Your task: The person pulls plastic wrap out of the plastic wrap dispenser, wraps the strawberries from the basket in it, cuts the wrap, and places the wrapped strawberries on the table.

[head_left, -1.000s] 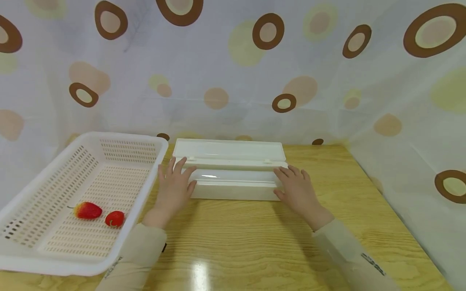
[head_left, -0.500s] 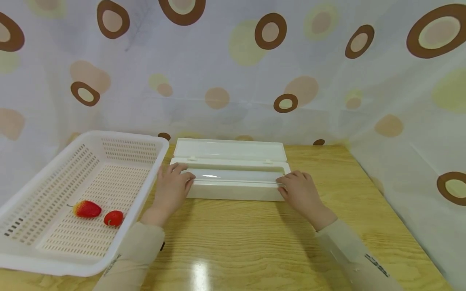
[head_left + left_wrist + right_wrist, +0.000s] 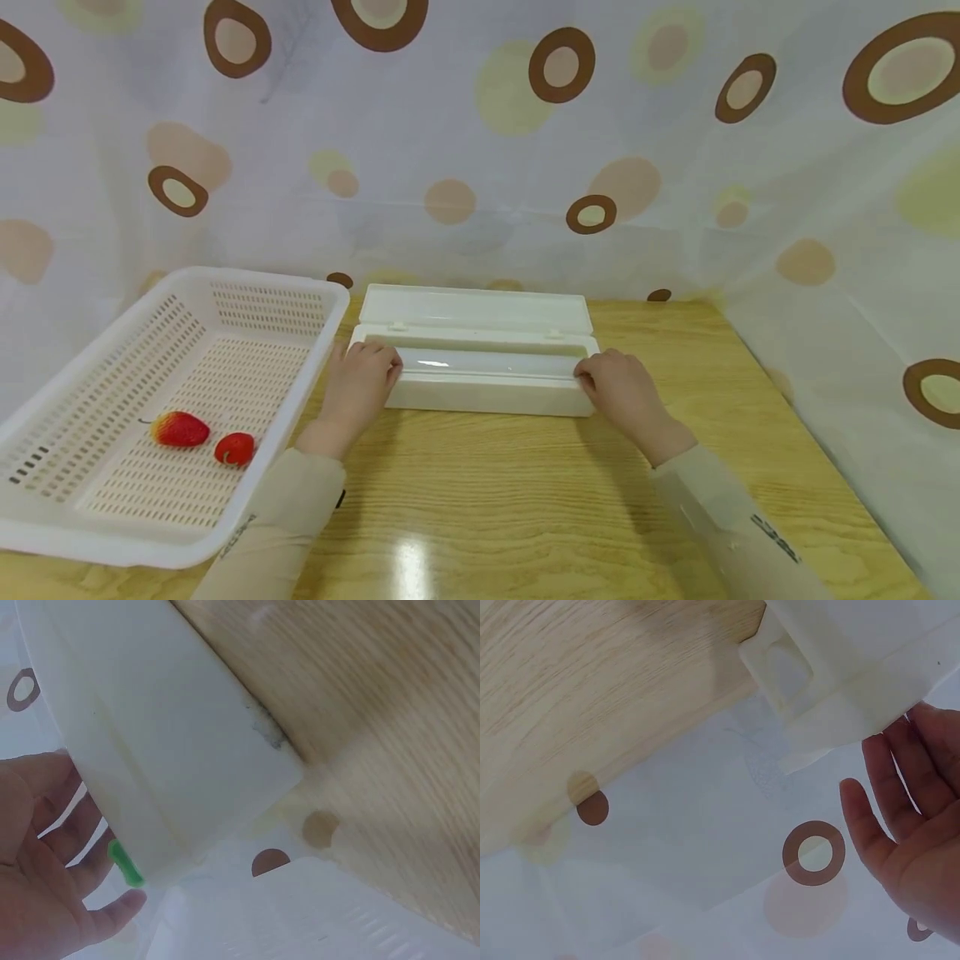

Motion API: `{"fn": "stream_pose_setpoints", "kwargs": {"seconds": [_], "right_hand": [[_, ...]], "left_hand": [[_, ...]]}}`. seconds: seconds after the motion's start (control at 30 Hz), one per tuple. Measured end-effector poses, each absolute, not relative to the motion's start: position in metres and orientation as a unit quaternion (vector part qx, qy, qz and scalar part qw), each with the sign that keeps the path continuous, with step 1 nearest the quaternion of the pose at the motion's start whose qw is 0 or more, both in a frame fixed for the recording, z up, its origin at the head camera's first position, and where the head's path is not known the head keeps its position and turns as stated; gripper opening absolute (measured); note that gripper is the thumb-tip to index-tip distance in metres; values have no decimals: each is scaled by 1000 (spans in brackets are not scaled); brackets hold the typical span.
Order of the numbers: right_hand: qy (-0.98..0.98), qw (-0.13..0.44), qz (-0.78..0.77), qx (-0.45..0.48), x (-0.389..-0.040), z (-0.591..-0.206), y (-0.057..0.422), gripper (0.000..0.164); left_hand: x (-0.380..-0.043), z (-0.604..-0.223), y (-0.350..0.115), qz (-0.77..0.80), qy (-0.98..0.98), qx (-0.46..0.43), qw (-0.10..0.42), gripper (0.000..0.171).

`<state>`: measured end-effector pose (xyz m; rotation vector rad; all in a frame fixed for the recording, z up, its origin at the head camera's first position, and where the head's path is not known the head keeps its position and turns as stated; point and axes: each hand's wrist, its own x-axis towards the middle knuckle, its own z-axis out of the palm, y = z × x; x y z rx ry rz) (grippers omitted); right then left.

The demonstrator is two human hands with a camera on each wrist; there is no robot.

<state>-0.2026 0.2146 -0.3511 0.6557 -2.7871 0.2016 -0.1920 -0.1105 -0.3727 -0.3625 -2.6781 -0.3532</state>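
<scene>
Hanging across the far side and down the right, a pale plastic sheet printed with brown rings and peach and yellow blotches backs the scene. Before it spreads the wood-grain desk, with a bright reflection on its near part. On the left of the desk sits a white slotted plastic basket, its long side slanting away toward the far sheet. Right of the basket, on the far middle of the desk, is a long white film dispenser, its lid opened to the far side. Inside the dispenser, along its near edge, lies a glossy whitish film roll. Two beige sleeves, left sleeve and right sleeve, reach in from the near side, both with dark lettering. The left hand has its fingers curled and pinches at the left end of the film roll; the right hand pinches likewise at the right end. Whether any loose film runs between thumb and finger is too small to tell. In the near part of the basket lie a red-and-yellow fruit and, just to its right, a smaller red fruit with a green stalk. The left wrist view shows a green piece at the dispenser's edge, beside the left fingertips.
</scene>
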Motion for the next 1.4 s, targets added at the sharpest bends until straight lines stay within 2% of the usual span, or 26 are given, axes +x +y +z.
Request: {"fn": "stream_pose_setpoints", "kwargs": {"seconds": [0.27,0.63,0.83,1.07,1.23,1.4], "right_hand": [[-959,120,91,239,-210,-359,219,11],[-963,111,96,225,-219,-358,221,17],[-964,99,127,210,-225,-356,221,18],[-965,92,145,198,-232,-350,220,17],[-966,79,154,191,-236,-344,218,19],[-967,69,164,183,-239,-340,217,20]], "left_hand": [[-193,-372,-109,-118,-972,-123,164,10],[-199,-370,-105,-120,-976,-121,135,16],[-203,-366,-102,-104,-982,-119,99,19],[-208,-356,-91,-156,-978,-136,38,31],[-213,-355,-85,-188,-970,-145,50,21],[-217,-355,-85,-191,-968,-148,68,21]]}}
